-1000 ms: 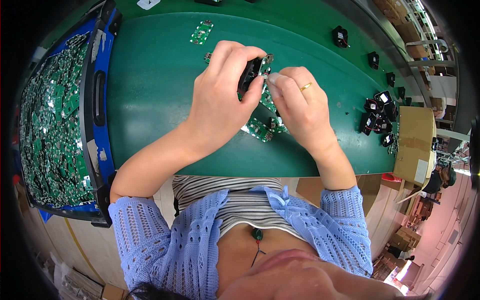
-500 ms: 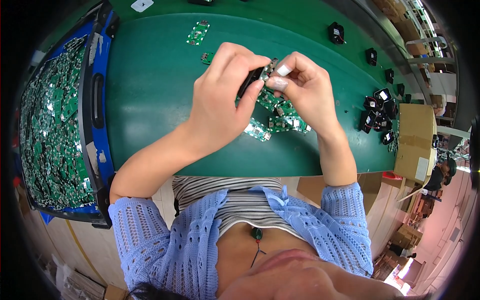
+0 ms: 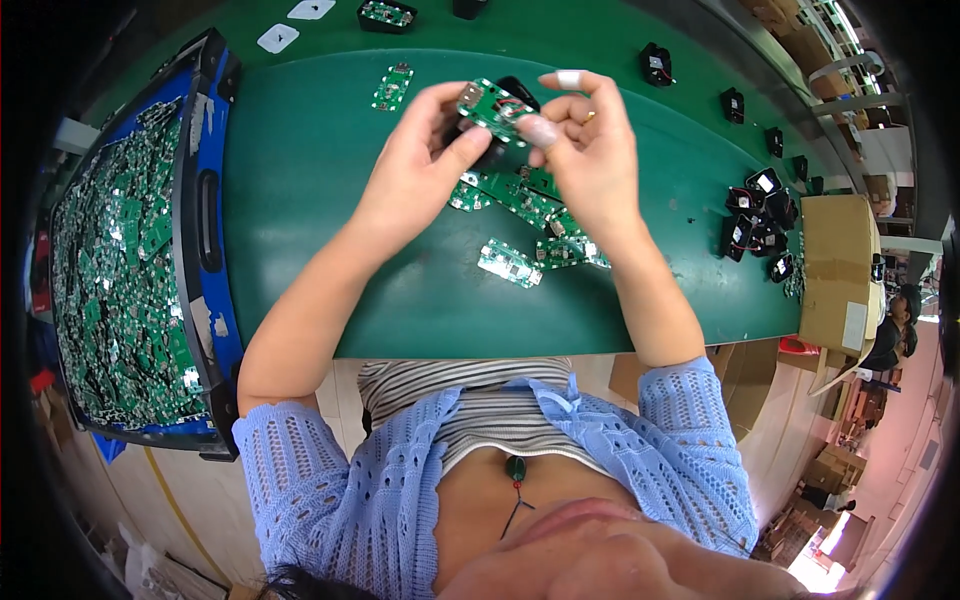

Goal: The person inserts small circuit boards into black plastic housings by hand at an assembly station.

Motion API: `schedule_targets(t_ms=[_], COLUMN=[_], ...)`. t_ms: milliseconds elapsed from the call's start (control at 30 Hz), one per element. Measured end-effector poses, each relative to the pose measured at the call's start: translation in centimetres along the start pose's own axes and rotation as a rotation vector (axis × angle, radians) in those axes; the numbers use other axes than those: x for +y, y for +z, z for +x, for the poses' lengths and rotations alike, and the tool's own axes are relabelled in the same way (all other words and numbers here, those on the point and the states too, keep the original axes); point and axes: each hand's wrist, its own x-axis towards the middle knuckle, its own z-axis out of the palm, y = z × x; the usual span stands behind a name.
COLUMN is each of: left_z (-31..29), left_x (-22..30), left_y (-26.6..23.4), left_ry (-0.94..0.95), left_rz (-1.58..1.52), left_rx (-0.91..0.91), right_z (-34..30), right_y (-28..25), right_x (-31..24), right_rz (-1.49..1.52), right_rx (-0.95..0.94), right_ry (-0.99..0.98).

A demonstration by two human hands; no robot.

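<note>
Left hand (image 3: 412,155), fingers closed on a green circuit board (image 3: 486,101) and the black case (image 3: 492,157) behind it, above the counter (image 3: 300,200); right hand (image 3: 592,155), fingers partly spread at the board's right end, grip uncertain. The board appears unseated; loose boards (image 3: 510,263) lie nearby, while a far case (image 3: 366,24) already bears one.

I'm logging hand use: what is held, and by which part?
The left grip holds a green circuit board by its left end, black case behind it. The right grip is at the other end; its hold is unclear.
</note>
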Motion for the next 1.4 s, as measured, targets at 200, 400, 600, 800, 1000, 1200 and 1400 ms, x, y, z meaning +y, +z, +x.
schedule_targets(t_ms=[200,400,600,800,1000,1200,1400], left_z=[0.8,0.4,-0.3,-1.1,-1.6,-1.8,-1.5], left_x=[0.5,1.4,0.8,1.2,1.7,1.4,1.3], left_y=[-1.5,-1.9,-0.6,0.4,1.0,1.2,2.4], left_ry=[-0.345,-0.485,-0.376,-0.342,-0.258,-0.202,0.201], left_rz=[-0.145,-0.354,-0.269,-0.273,-0.244,-0.12,0.004], left_rx=[-0.099,-0.163,-0.002,0.04,0.007,0.014,0.075], right_z=[-0.5,-3.0,-2.1,-0.9,-0.2,-0.4,-0.3], right_y=[-1.9,0.1,-0.2,-0.4,-0.5,0.0,0.1], right_x=[-0.1,-0.8,0.0,1.4,0.9,0.2,0.5], right_rz=[0.287,-0.037,-0.471,-0.427,-0.557,-0.692,-0.649], right_rx=[-0.149,-0.229,-0.132,0.019,0.119,0.108,0.16], right_ry=[0.165,-0.199,-0.779,-0.831,-0.865,-0.88,-0.865])
